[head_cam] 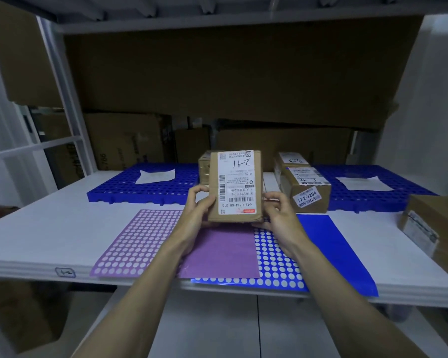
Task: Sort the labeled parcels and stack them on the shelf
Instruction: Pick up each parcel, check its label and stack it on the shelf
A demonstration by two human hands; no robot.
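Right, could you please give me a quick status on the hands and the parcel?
Left hand and right hand grip the labeled parcel, label up. Held above purple sheet. Stacked parcels ahead right.

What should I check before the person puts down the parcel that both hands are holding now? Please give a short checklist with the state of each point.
1. Grip: left hand and right hand both hold the held parcel: ok.
2. Label faces the camera, handwritten mark visible, upside down: ok.
3. Left blue pallet has bare surface beside its paper: ok.
4. Right blue pallet has bare surface too: ok.
5. Which pallet matches the label: cannot tell.
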